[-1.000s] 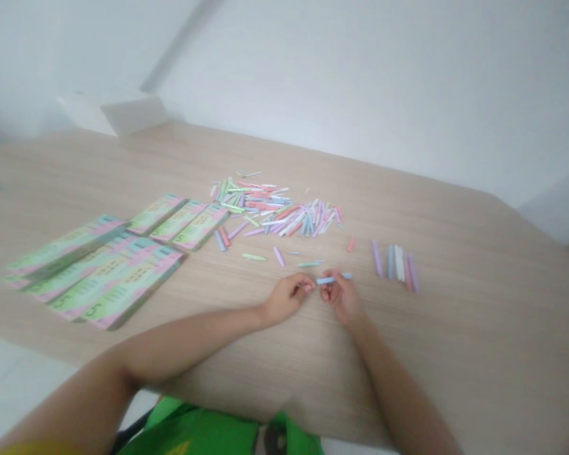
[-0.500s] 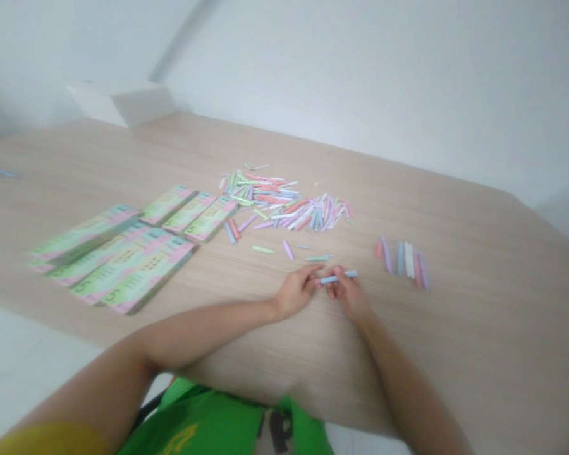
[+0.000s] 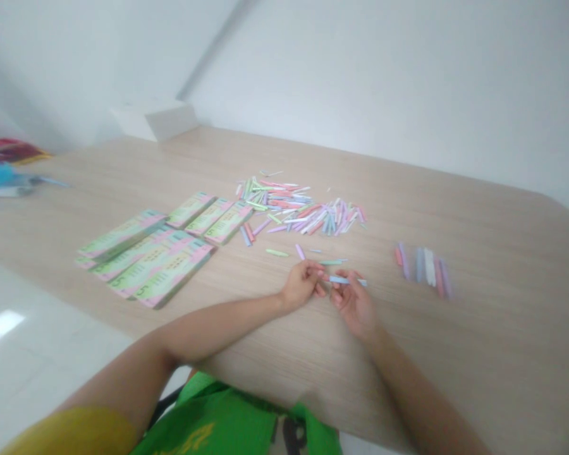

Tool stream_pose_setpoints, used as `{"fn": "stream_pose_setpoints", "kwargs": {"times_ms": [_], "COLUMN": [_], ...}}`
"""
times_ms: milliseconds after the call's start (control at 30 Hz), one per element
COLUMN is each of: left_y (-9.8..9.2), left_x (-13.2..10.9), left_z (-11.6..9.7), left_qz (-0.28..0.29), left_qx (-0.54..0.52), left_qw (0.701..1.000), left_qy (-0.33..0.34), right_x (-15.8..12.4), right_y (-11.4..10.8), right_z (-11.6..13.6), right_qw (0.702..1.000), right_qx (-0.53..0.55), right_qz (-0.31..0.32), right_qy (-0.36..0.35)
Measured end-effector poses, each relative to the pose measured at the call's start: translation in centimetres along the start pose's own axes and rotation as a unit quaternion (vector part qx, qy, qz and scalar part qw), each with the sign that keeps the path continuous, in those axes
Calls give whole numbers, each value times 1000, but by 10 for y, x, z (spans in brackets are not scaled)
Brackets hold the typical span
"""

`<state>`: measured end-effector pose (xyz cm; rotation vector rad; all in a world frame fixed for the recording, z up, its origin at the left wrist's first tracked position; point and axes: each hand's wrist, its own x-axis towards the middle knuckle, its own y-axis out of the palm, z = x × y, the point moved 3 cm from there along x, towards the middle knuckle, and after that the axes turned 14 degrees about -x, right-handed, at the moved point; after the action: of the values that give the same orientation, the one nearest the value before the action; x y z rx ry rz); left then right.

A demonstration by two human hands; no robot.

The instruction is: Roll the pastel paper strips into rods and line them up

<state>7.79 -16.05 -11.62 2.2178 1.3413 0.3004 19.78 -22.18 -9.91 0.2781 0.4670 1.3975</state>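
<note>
My right hand (image 3: 353,303) pinches a thin pale blue stick (image 3: 346,280) in its fingertips. My left hand (image 3: 302,284) is curled just left of it, its fingertips at or very near the stick's left end. Whether they grip it, I cannot tell. Closest to my hands lie a few loose sticks, among them a teal one (image 3: 332,261) and a lilac one (image 3: 299,251). Beyond those is a heap of pastel sticks (image 3: 298,205). A short row of thicker pastel sticks (image 3: 422,265) stands apart to the right.
Several green and pink printed booklets (image 3: 146,259) lie flat on the wooden table (image 3: 478,328) to my left. A white box (image 3: 154,120) stands at the far edge. Colourful items (image 3: 4,158) lie at the far left. A green garment (image 3: 218,430) shows below.
The view has swung left, so everything on the table sits further right and colourful items appear at the far left. My hands stay together on the blue stick, its right end now tilted slightly downward.
</note>
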Motion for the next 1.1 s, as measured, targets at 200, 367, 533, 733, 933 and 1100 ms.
{"fn": "stream_pose_setpoints", "kwargs": {"times_ms": [200,367,533,733,933,1100], "left_y": [3,4,1,6,14,19], "left_x": [-6,-10,-6,-6,-14,-19], "left_z": [-8,-9,-9,-8,-5,-6], "left_qz": [30,30,25,91,154,180], "left_qx": [-40,-36,-69,-174,-222,-195], "left_qw": [998,999,997,977,953,950], "left_qy": [-30,1,-7,-89,-137,-162], "right_x": [8,9,6,-2,-3,-7], "right_y": [-5,-5,-7,-6,-10,-6], "right_z": [-3,-2,0,-1,1,4], "right_qw": [999,1000,1000,995,997,994], "right_qx": [24,21,11,-40,-19,-23], "right_qz": [-40,-21,14,88,67,104], "right_qy": [-23,-9,-12,38,22,2]}}
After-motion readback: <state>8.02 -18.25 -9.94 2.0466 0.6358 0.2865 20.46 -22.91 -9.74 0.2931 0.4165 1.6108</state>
